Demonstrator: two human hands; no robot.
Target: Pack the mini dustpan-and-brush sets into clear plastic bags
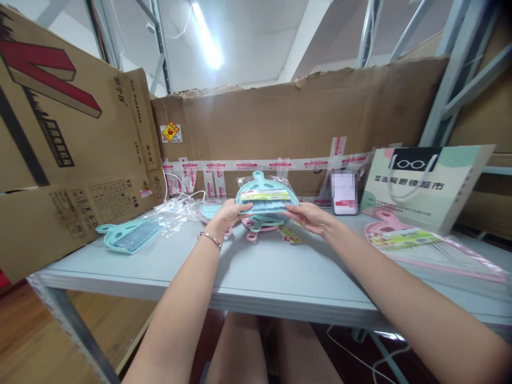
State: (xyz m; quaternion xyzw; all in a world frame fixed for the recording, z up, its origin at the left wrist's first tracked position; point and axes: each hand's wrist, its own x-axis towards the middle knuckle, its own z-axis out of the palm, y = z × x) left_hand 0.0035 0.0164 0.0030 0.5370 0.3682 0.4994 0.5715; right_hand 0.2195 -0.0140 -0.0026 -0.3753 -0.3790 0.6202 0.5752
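A turquoise dustpan-and-brush set (264, 186) in clear plastic, with a yellow-green label across it, is held up over the table between both hands. My left hand (231, 214) pinches its left lower corner, thumb on top. My right hand (310, 216) grips the right lower corner in the same way. Its handle points away from me, and the bristles face my side. Beneath it lie more pink and turquoise dustpans (253, 234), partly hidden by the held set and my left hand. A loose printed card (291, 234) rests beside them.
On the left lie a turquoise dustpan with brush (132, 236) and crumpled clear plastic (176, 213). To the right are a packaged pink dustpan set (416, 240), a paper bag (428, 186) and an upright phone (344, 193). Cardboard (256, 128) walls the back of the grey table (256, 274).
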